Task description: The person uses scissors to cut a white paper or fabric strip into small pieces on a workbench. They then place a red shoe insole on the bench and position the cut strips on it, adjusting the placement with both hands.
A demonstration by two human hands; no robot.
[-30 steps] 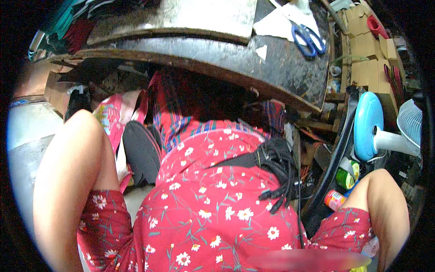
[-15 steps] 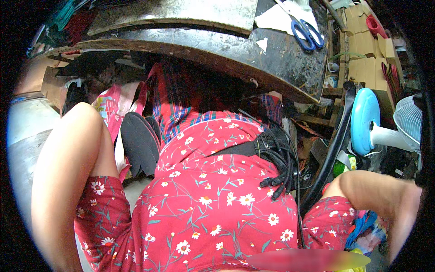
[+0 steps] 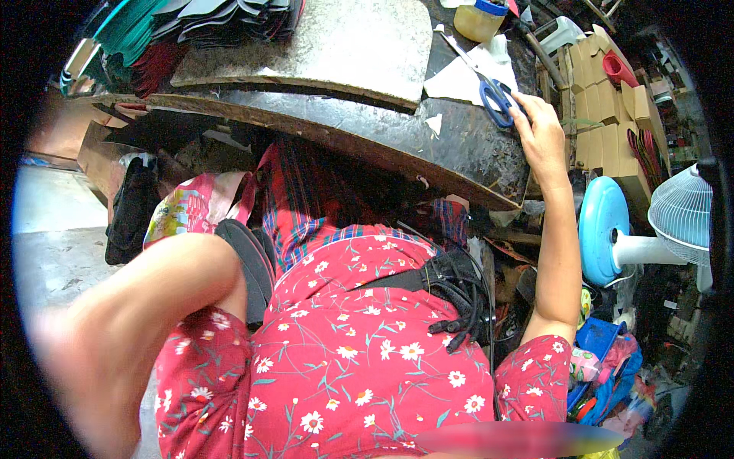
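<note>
My right hand (image 3: 541, 138) reaches up over the right part of the dark worktable (image 3: 474, 145). Its thumb and fingers close at the blue handle loops of a pair of scissors (image 3: 486, 93). The blades point up and left, lying over a white sheet (image 3: 451, 79). At the lower left my left arm is bent sharply, the elbow near my torso. The left hand (image 3: 73, 363) is smeared by motion, so its fingers and anything in them cannot be made out.
A pale board (image 3: 336, 53) and stacked dark sheets (image 3: 222, 19) lie on the table. Near its back stands a blue-lidded jar (image 3: 480, 21). To the right are cardboard boxes (image 3: 604, 92) and a blue-and-white fan (image 3: 604, 229). Black cables (image 3: 462, 306) hang at my waist.
My right hand has gone from the lower right up to the scissors' handles. My left arm has swung, its elbow now lower and nearer my torso. The view has tilted up, showing more of the table.
</note>
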